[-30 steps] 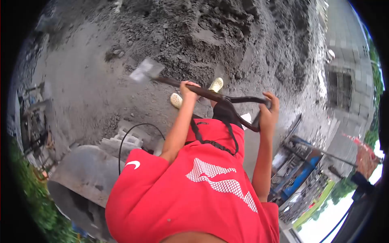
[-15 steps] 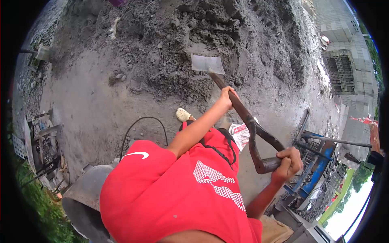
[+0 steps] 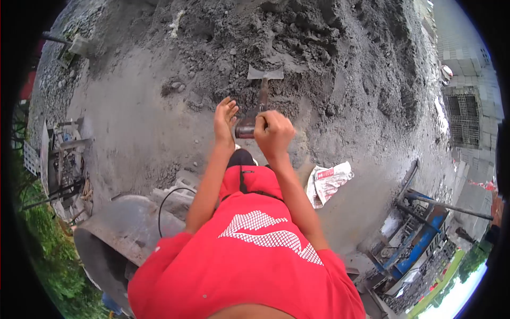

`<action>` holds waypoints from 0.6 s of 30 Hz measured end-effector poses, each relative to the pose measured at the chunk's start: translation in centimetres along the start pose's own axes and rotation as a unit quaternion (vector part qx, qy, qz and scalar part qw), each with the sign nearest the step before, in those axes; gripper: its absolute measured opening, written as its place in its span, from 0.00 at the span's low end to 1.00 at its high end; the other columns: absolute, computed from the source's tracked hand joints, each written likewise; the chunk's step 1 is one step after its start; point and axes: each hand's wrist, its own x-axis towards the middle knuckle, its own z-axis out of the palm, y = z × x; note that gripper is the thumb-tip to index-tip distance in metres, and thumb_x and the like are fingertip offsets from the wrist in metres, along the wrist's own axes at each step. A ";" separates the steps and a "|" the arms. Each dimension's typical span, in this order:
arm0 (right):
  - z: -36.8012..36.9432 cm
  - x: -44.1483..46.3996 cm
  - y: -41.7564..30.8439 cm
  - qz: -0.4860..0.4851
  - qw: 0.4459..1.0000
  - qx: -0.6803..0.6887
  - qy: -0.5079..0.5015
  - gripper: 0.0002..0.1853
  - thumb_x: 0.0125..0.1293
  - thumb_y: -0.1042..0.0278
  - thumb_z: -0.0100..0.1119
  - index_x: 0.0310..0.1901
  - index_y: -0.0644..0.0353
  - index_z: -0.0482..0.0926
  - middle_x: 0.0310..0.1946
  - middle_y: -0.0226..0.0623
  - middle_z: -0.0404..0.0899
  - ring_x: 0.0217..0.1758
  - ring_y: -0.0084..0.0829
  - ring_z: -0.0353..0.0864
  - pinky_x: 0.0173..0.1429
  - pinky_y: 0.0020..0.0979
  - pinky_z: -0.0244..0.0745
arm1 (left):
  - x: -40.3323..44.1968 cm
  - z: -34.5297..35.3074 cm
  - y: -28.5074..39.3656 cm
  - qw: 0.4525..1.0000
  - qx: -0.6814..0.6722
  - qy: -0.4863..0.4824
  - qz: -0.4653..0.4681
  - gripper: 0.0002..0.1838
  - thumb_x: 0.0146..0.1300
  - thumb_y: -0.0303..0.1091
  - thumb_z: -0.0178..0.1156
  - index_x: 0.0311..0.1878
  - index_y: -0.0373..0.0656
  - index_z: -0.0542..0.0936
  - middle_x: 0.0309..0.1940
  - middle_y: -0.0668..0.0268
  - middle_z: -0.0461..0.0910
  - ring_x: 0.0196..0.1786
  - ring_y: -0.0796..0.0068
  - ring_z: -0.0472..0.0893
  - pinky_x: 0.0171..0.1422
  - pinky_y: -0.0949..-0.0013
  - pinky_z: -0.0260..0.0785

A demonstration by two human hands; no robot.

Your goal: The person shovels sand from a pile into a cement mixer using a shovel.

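The shovel (image 3: pixel 263 95) points away from me, its metal blade (image 3: pixel 265 73) at the foot of the grey sand pile (image 3: pixel 223 64). My right hand (image 3: pixel 274 133) is closed on the shovel's grip at the handle end. Just left of the grip, my left hand (image 3: pixel 226 122) is raised with its fingers apart, holding nothing. Part of the handle is hidden behind my right hand.
A metal drum (image 3: pixel 122 228) lies at the lower left, near a black cable (image 3: pixel 164 204). A white and red sack (image 3: pixel 329 181) is on the ground to the right. Beyond it stands a blue metal machine (image 3: pixel 419 244), with a block wall (image 3: pixel 462 69) at the far right.
My left hand has let go of the shovel shaft. My right hand has moved forward and left with the grip, and the shovel now points straight ahead, with its blade against the sand.
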 end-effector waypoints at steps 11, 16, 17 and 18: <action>1.4 1.4 -3.4 -0.004 0.988 -0.079 -0.130 0.03 0.47 0.73 0.57 0.20 0.53 0.75 0.17 0.31 0.72 0.22 0.34 0.74 0.26 0.34 0.67 | -0.6 0.3 1.2 0.933 0.185 0.035 0.306 0.09 0.51 0.17 0.49 0.36 0.35 0.73 0.36 0.62 0.74 0.41 0.74 0.75 0.48 0.71 0.69; 2.9 2.9 -5.0 -0.035 0.985 -0.061 -0.158 0.02 0.45 0.73 0.57 0.21 0.53 0.76 0.19 0.29 0.72 0.22 0.32 0.74 0.26 0.33 0.66 | 1.1 0.1 4.2 0.902 0.216 0.077 0.367 0.10 0.45 0.15 0.49 0.32 0.36 0.73 0.33 0.61 0.75 0.39 0.65 0.76 0.48 0.65 0.68; 3.5 3.4 -5.3 -0.048 0.985 -0.049 -0.158 0.03 0.45 0.74 0.57 0.21 0.53 0.75 0.19 0.29 0.72 0.22 0.31 0.73 0.26 0.33 0.66 | 1.7 0.0 5.0 0.897 0.216 0.084 0.376 0.09 0.45 0.15 0.50 0.30 0.37 0.73 0.32 0.60 0.75 0.38 0.63 0.76 0.46 0.65 0.69; 4.4 4.0 -5.3 -0.064 0.986 -0.027 -0.151 0.03 0.44 0.74 0.58 0.22 0.53 0.75 0.19 0.29 0.72 0.22 0.31 0.73 0.26 0.33 0.65 | 2.4 -0.1 5.7 0.893 0.216 0.091 0.384 0.07 0.46 0.15 0.51 0.29 0.37 0.74 0.30 0.60 0.75 0.37 0.62 0.76 0.45 0.64 0.69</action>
